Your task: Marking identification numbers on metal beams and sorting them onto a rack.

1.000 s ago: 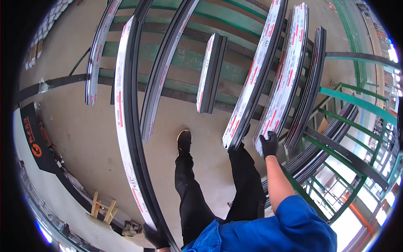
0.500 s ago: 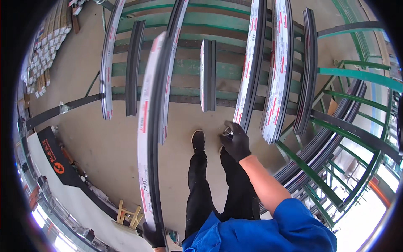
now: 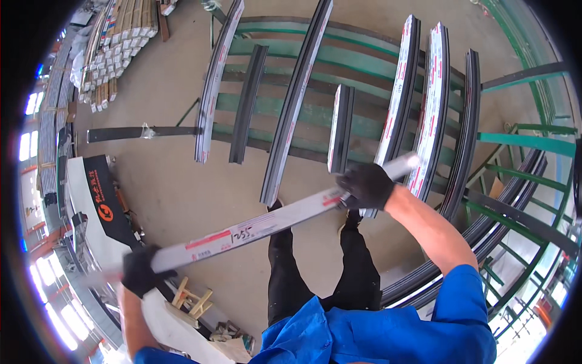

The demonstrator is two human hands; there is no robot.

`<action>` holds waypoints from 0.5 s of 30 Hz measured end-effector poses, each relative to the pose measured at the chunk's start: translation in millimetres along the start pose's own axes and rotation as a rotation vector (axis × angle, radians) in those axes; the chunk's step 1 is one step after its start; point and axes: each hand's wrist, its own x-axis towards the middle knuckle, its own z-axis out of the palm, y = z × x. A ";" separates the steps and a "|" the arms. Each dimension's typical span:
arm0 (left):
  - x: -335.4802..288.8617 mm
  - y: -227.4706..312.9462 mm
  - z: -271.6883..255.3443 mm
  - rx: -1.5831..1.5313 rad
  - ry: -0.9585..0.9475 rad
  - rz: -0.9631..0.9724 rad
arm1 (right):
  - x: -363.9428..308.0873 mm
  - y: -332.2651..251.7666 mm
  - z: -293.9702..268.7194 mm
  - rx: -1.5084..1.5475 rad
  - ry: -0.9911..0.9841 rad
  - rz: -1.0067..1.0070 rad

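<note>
A long profile bar [image 3: 254, 229], its visible face covered in white film with red print and a handwritten mark, lies crosswise in front of my body. It slants up from lower left to upper right. My left hand [image 3: 141, 270], in a black glove, is closed around it near its left end. My right hand [image 3: 367, 186], also black-gloved, is closed on it toward the other end, which sticks out past the fingers. Beyond my right hand, a short dark profile [image 3: 344, 130] and a longer white-filmed profile [image 3: 397, 91] rest on the green rack [image 3: 291, 79].
Several more profiles lie lengthwise over the rack, including a long one [image 3: 297, 100] and a bundle [image 3: 431, 109]. A green frame [image 3: 527, 224] with long profiles stands at right. At left are a white-and-black bench [image 3: 100, 200], a wooden stand [image 3: 191, 301] and stacked bars [image 3: 124, 45].
The bar has swung from pointing away from me to lying crosswise. My left hand has risen leftward with it. My right hand has closed on its other part. The view has shifted.
</note>
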 end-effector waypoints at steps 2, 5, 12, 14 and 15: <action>65.0 -18.4 -60.7 0.170 -0.012 0.106 | -22.5 -26.5 -2.5 0.049 0.040 0.135; 164.7 -22.5 -153.1 0.408 0.241 0.515 | -28.5 -91.5 15.1 0.176 0.243 0.374; 283.2 22.1 -35.7 -0.538 0.790 0.394 | 94.1 -168.8 93.5 0.467 0.641 0.913; 260.4 51.9 99.6 -0.725 0.423 0.192 | 133.6 -158.8 116.7 0.512 0.601 1.126; 237.0 74.1 167.2 -0.906 0.280 0.095 | 150.3 -146.4 128.1 0.510 0.513 1.225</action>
